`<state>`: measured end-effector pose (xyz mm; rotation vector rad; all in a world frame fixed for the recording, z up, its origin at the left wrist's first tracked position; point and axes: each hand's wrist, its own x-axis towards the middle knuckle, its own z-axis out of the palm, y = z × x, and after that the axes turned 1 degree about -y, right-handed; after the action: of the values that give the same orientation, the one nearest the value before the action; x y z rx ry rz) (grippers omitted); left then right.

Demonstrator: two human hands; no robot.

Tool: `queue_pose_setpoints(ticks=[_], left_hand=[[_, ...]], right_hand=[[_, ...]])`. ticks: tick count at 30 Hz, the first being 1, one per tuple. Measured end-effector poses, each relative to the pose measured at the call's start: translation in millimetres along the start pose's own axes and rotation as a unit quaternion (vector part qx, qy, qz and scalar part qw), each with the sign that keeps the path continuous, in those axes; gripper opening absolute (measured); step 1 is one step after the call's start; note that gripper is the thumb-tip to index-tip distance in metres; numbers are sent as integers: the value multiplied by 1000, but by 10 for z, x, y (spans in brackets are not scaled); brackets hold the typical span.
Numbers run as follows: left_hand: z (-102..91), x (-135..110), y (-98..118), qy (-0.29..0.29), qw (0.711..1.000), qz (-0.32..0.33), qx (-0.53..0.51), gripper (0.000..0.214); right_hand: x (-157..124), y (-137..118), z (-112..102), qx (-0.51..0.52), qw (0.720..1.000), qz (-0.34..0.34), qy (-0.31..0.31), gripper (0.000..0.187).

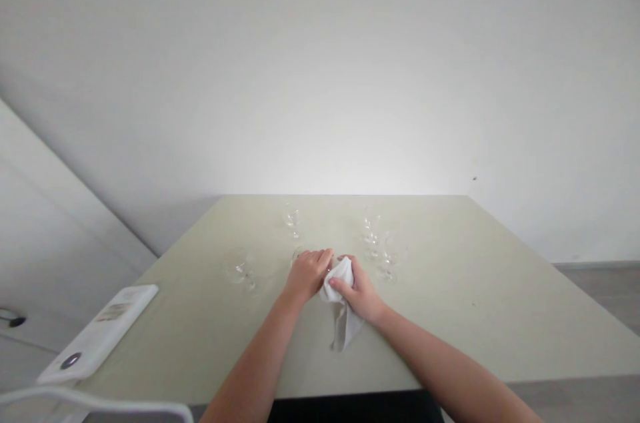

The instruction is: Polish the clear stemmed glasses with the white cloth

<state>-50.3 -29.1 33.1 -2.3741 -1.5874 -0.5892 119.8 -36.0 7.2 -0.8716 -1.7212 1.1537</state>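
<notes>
My left hand (307, 273) is closed around a clear stemmed glass (297, 255), of which only the foot shows past my knuckles. My right hand (361, 293) grips a white cloth (341, 306) bunched against that glass, with the cloth's tail hanging down toward me. Both hands meet above the middle of the pale green table (450, 316).
Several other clear stemmed glasses stand on the table: one at the back (293, 219), one at the left (239, 267), two at the right (371, 234) (390, 257). A white flat device (100, 333) lies at the table's left edge. A white chair rail (95, 403) sits bottom left.
</notes>
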Motion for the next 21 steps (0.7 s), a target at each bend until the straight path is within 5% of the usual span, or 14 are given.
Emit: queue_pose_setpoints(ticks=[4, 7, 10, 17, 21], left_hand=[[-6, -27, -23, 37, 979, -143, -142, 22], [-26, 11, 47, 97, 928, -203, -296, 32], [-39, 60, 151, 125, 884, -174, -415, 29], [-53, 71, 240, 106, 813, -161, -549, 27], [-65, 29, 211, 100, 809, -157, -557, 25]], right_hand=[[-26, -42, 3, -51, 998, -30, -9, 71], [-48, -43, 48, 3, 999, -50, 6, 56], [-65, -34, 81, 35, 998, -42, 42, 37], [-63, -28, 75, 13, 997, -37, 63, 31], [-71, -29, 82, -18, 994, -72, 76, 27]])
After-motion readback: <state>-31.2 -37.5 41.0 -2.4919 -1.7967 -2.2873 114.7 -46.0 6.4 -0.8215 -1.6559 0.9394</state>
